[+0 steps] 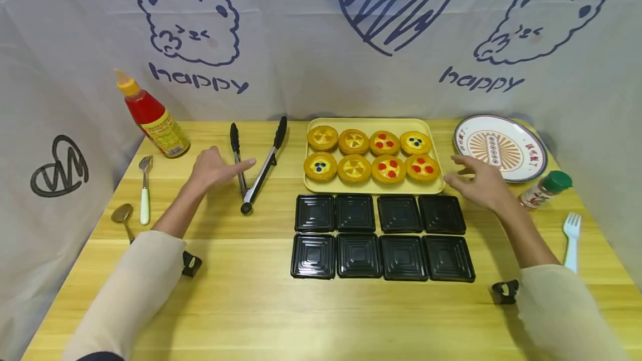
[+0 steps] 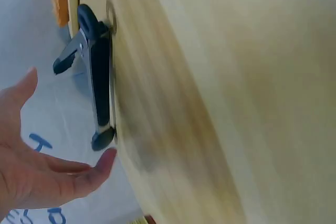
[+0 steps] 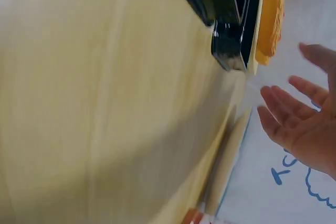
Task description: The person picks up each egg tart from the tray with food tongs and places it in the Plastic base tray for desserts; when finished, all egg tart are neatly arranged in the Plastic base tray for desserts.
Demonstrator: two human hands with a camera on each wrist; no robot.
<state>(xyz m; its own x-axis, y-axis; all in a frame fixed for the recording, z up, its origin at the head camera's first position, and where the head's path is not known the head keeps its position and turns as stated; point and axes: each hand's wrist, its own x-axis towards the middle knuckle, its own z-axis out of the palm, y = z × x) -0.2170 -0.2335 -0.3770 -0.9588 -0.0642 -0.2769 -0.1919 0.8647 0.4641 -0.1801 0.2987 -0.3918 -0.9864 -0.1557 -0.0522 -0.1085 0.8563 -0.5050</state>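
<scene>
My left hand (image 1: 213, 170) hovers over the table with thumb stretched toward the black-and-silver tongs (image 1: 263, 174), which lie spread apart. In the left wrist view, the hand (image 2: 47, 177) is beside the tongs (image 2: 100, 77), fingers loosely bent and holding nothing. On the other side, my right hand (image 1: 476, 183) is between the yellow tray (image 1: 371, 189) and the round patterned plate (image 1: 526, 170). Its fingers are spread and hold nothing in the right wrist view. Two rows of egg tarts (image 1: 354, 169), topped with red, blue or yellow pieces, sit on the tray.
Several black square dishes (image 1: 401, 256) form two rows before the tray. At left are a red sauce bottle (image 1: 157, 124), a fork (image 1: 145, 194) and a spoon (image 1: 122, 214). A green-capped shaker (image 1: 538, 196) and a pale fork (image 1: 572, 238) lie right. A drawn-on cloth (image 1: 301, 60) backs the table.
</scene>
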